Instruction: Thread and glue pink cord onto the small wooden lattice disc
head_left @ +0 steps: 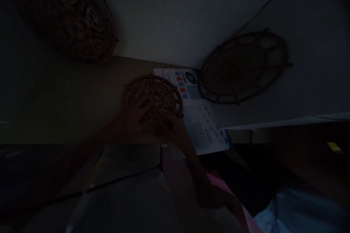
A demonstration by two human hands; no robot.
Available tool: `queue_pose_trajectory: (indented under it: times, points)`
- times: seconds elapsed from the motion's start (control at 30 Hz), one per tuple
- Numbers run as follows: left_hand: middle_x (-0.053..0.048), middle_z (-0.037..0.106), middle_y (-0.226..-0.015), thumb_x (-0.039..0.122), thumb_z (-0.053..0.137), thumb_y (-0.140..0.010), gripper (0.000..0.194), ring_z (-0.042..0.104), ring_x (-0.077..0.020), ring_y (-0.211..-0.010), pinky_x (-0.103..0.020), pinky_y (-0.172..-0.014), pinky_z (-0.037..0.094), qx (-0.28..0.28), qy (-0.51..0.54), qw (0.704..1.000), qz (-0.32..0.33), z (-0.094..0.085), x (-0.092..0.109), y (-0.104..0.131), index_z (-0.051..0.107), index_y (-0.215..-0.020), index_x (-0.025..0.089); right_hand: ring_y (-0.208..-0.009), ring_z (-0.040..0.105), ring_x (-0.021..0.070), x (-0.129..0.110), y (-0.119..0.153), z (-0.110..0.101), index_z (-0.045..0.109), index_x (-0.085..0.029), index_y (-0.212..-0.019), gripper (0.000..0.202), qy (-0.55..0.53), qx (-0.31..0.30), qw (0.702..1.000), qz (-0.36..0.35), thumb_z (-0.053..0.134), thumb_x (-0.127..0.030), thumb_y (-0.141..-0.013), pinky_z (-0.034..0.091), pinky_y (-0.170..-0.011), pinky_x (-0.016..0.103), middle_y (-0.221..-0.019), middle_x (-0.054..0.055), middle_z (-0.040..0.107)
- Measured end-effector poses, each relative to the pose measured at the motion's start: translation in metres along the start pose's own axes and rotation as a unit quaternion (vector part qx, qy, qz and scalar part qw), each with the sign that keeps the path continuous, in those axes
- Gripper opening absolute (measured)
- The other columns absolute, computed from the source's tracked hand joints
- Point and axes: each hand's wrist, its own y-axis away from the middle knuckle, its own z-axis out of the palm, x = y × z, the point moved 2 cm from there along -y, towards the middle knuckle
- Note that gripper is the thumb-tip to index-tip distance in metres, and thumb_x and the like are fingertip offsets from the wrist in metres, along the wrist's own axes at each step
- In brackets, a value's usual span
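Observation:
In the dim head view, a round brown openwork wicker-like tray with scroll patterns lies on the table. My left hand rests across its left part, fingers spread over the scrollwork. At the near right edge is my right hand, its thumb and fingers bent in around the rim. A printed sheet with coloured arrows and small pictures lies partly under the tray. Poor light hides the finer details at my fingertips.
A larger scrollwork round piece leans at the upper left. Another round frame leans against the pale surface at the right. The table's front edge runs just before me. A dark cord or strap crosses below.

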Motion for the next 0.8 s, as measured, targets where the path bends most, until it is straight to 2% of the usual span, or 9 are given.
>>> queue_pose_trajectory:
  times: [0.17,0.3,0.43,0.63,0.8]
  points:
    - [-0.006,0.011,-0.175,0.053,0.062,-0.095,0.073,0.008,-0.0461,-0.16,-0.075,-0.123,0.009,-0.036,0.015,0.999,-0.037,0.009,0.018,-0.008,0.036,-0.162,0.038,-0.077,0.07,0.0241,-0.003,0.005,0.003,0.065,-0.022,-0.091,0.022,-0.011,0.026,0.999,0.016,0.054,-0.041,-0.093,0.049,-0.066,0.032,-0.084,0.009,0.074]
    - [-0.003,0.01,-0.175,0.049,0.063,-0.094,0.071,0.011,-0.048,-0.159,-0.076,-0.123,0.01,-0.067,0.023,0.997,-0.037,0.014,0.013,-0.011,0.037,-0.16,0.042,-0.072,0.069,0.0224,-0.005,0.008,0.003,0.062,-0.023,-0.088,0.02,-0.031,0.029,0.999,0.013,0.055,-0.042,-0.091,0.048,-0.063,0.03,-0.08,0.006,0.073]
    - [-0.002,0.006,-0.176,0.046,0.063,-0.093,0.079,0.005,-0.0456,-0.16,-0.075,-0.123,0.009,-0.101,0.028,0.994,-0.037,0.014,0.009,-0.015,0.027,-0.163,0.043,-0.067,0.065,0.0215,-0.003,0.008,0.005,0.056,-0.024,-0.078,0.021,-0.041,0.05,0.998,0.018,0.056,-0.042,-0.089,0.044,-0.058,0.029,-0.071,0.005,0.067]
    - [-0.005,0.001,-0.175,0.037,0.07,-0.084,0.093,0.002,-0.0453,-0.161,-0.077,-0.121,0.007,-0.186,0.037,0.978,-0.091,0.01,0.01,-0.025,0.023,-0.165,0.041,-0.067,0.063,0.0218,0.002,0.009,0.005,0.057,-0.024,-0.078,0.02,-0.06,0.053,0.997,0.018,0.058,-0.043,-0.085,0.043,-0.059,0.03,-0.07,0.004,0.066]
    - [-0.004,-0.001,-0.175,0.035,0.071,-0.081,0.098,0.001,-0.0454,-0.161,-0.078,-0.121,0.008,-0.202,0.031,0.972,-0.112,0.011,0.012,-0.029,0.022,-0.165,0.041,-0.079,0.069,0.0232,0.005,0.009,0.002,0.063,-0.023,-0.082,0.029,-0.084,0.054,0.995,0.026,0.056,-0.048,-0.093,0.048,-0.067,0.031,-0.081,0.006,0.072]
